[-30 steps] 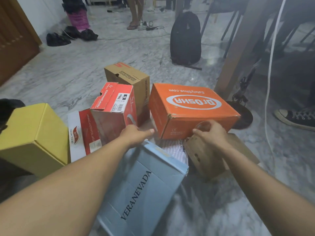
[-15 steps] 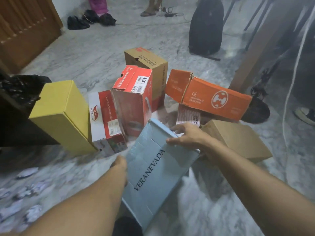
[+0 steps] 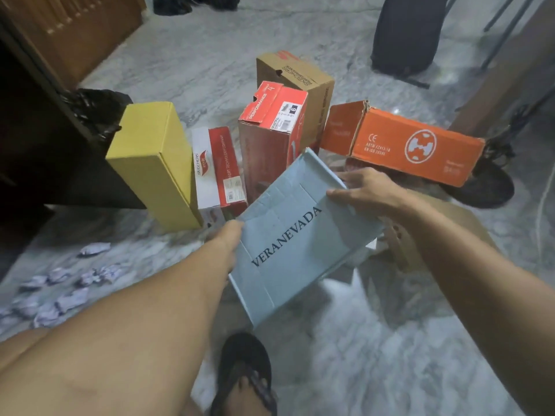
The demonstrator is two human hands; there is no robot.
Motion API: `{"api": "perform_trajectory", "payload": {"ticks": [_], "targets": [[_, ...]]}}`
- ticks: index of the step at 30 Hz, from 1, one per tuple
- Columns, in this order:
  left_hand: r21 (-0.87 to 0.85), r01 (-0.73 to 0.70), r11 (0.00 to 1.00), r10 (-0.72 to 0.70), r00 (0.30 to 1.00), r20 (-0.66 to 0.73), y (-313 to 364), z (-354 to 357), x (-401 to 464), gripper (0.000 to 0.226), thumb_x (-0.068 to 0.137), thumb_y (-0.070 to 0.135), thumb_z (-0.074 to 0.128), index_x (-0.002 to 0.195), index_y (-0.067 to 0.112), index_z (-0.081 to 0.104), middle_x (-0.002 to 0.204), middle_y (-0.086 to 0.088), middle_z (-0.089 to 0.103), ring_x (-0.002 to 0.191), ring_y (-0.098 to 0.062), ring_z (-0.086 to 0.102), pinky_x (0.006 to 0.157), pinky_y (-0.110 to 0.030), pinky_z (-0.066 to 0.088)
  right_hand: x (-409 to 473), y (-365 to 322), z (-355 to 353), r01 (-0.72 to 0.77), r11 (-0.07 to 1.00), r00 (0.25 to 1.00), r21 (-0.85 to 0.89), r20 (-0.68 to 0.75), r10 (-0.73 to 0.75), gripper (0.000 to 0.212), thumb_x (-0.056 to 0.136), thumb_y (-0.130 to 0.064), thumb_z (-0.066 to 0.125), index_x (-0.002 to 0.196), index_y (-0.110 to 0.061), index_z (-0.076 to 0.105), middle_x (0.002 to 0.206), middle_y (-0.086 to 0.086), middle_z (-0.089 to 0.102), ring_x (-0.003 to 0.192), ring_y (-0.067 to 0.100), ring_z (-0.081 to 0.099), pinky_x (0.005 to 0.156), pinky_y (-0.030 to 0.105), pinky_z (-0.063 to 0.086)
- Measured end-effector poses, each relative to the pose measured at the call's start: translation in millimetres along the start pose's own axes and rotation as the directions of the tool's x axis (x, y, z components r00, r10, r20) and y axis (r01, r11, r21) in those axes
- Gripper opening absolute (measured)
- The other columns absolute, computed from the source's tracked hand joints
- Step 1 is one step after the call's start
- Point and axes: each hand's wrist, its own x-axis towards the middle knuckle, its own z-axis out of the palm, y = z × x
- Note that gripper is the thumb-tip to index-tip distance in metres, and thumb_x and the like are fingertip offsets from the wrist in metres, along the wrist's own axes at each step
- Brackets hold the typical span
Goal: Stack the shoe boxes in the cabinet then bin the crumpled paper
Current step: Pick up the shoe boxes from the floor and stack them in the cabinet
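A pale blue shoe box [image 3: 295, 235] marked VERANEVADA is tilted above the floor between my hands. My left hand [image 3: 226, 240] grips its left edge, fingers hidden under it. My right hand [image 3: 368, 190] holds its upper right edge. Behind it stand a yellow box [image 3: 156, 157], a red-and-white Skechers box [image 3: 217, 172], a red Performance box [image 3: 271, 133], a tan box [image 3: 295, 78] and an orange box [image 3: 411, 145]. A flat brown box [image 3: 426, 235] lies under my right forearm. Crumpled paper balls [image 3: 60, 291] lie on the floor at the left. The dark wooden cabinet [image 3: 33, 130] stands at the far left.
A black bin bag [image 3: 96, 111] sits beside the cabinet behind the yellow box. A black backpack [image 3: 405, 31] stands at the back right near a wooden table leg [image 3: 507, 73]. My sandalled foot [image 3: 244, 376] is at the bottom middle on the marble floor.
The orange box has been tipped from flat onto its side. Both hands left it and the brown box and took hold of the blue box, lifting it; the view swung left.
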Motion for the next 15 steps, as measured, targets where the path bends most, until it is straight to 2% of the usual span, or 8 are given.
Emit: {"api": "perform_trajectory", "payload": {"ticks": [1, 3, 4, 5, 7, 11, 13, 15], "targets": [[0.014, -0.013, 1.000, 0.013, 1.000, -0.001, 7.9, -5.8, -4.7, 0.016, 0.086, 0.028, 0.054, 0.087, 0.013, 0.058, 0.079, -0.010, 0.064, 0.065, -0.025, 0.060, 0.059, -0.031, 0.047, -3.1, -6.0, -6.1, 0.009, 1.000, 1.000, 0.017, -0.008, -0.009, 0.031, 0.088, -0.036, 0.066, 0.119, -0.034, 0.068, 0.106, -0.003, 0.072, 0.087, 0.015, 0.069, 0.075, 0.029, 0.056], [0.075, -0.006, 0.997, 0.009, 1.000, -0.030, 25.2, -20.7, -20.6, 0.029, 0.081, 0.038, 0.060, 0.095, 0.013, 0.059, 0.084, -0.010, 0.068, 0.074, -0.027, 0.064, 0.079, -0.042, 0.051, -9.6, -20.3, -16.2, 0.046, 0.999, 0.999, 0.027, -0.025, -0.045, 0.026, 0.089, -0.035, 0.066, 0.114, -0.035, 0.070, 0.095, -0.006, 0.074, 0.081, 0.013, 0.071, 0.070, 0.030, 0.058], [0.094, -0.007, 0.996, 0.012, 0.999, -0.049, 33.0, -30.9, -28.3, 0.031, 0.081, 0.042, 0.062, 0.093, 0.013, 0.058, 0.078, -0.010, 0.069, 0.074, -0.026, 0.063, 0.087, -0.045, 0.049, -12.5, -28.7, -20.5, 0.064, 0.997, 0.998, 0.030, -0.031, -0.063, 0.025, 0.089, -0.034, 0.065, 0.114, -0.034, 0.070, 0.090, -0.007, 0.074, 0.077, 0.013, 0.071, 0.067, 0.032, 0.059], [0.101, -0.022, 0.995, 0.027, 0.999, -0.046, 39.8, -40.9, -38.6, 0.031, 0.084, 0.042, 0.062, 0.086, 0.012, 0.055, 0.065, -0.010, 0.068, 0.071, -0.024, 0.061, 0.088, -0.041, 0.048, -15.5, -38.1, -23.7, 0.077, 0.997, 0.997, 0.032, -0.030, -0.076, 0.024, 0.090, -0.032, 0.065, 0.114, -0.033, 0.071, 0.088, -0.006, 0.074, 0.075, 0.014, 0.071, 0.065, 0.035, 0.060], [0.099, -0.054, 0.994, 0.059, 0.997, -0.048, 49.5, -59.6, -60.5, 0.032, 0.087, 0.041, 0.061, 0.080, 0.012, 0.052, 0.046, -0.005, 0.063, 0.065, -0.020, 0.057, 0.074, -0.031, 0.046, -22.1, -59.6, -27.1, 0.101, 0.994, 0.994, 0.034, -0.035, -0.100, 0.023, 0.090, -0.032, 0.065, 0.112, -0.031, 0.072, 0.091, 0.000, 0.075, 0.076, 0.017, 0.070, 0.065, 0.042, 0.060], [0.023, -0.248, 0.968, 0.249, 0.961, -0.118, 68.1, -98.5, -92.8, 0.016, 0.086, 0.026, 0.066, 0.093, 0.014, 0.057, 0.078, -0.003, 0.064, 0.064, -0.016, 0.057, 0.055, -0.025, 0.041, -31.0, -101.6, -25.8, 0.189, 0.981, 0.980, 0.041, -0.073, -0.185, 0.021, 0.088, -0.035, 0.067, 0.104, -0.024, 0.075, 0.094, 0.002, 0.075, 0.078, 0.016, 0.070, 0.063, 0.044, 0.060], [0.003, -0.337, 0.941, 0.331, 0.921, -0.205, 79.1, -123.9, -102.8, 0.022, 0.080, 0.015, 0.071, 0.099, 0.011, 0.061, 0.086, -0.005, 0.066, 0.063, -0.015, 0.060, 0.053, -0.024, 0.043, -33.0, -122.6, -23.0, 0.226, 0.972, 0.972, 0.064, -0.085, -0.220, 0.023, 0.088, -0.035, 0.067, 0.103, -0.019, 0.074, 0.093, 0.006, 0.074, 0.078, 0.019, 0.071, 0.055, 0.038, 0.057], [0.015, -0.400, 0.916, 0.389, 0.880, -0.272, 87.9, -151.3, -116.2, 0.029, 0.075, 0.009, 0.074, 0.102, 0.006, 0.064, 0.085, -0.006, 0.068, 0.064, -0.016, 0.063, 0.056, -0.026, 0.048, -33.0, -144.4, -16.8, 0.234, 0.966, 0.971, 0.107, -0.077, -0.227, 0.029, 0.088, -0.033, 0.068, 0.111, -0.016, 0.069, 0.091, 0.011, 0.074, 0.074, 0.027, 0.072, 0.052, 0.041, 0.057]]}}
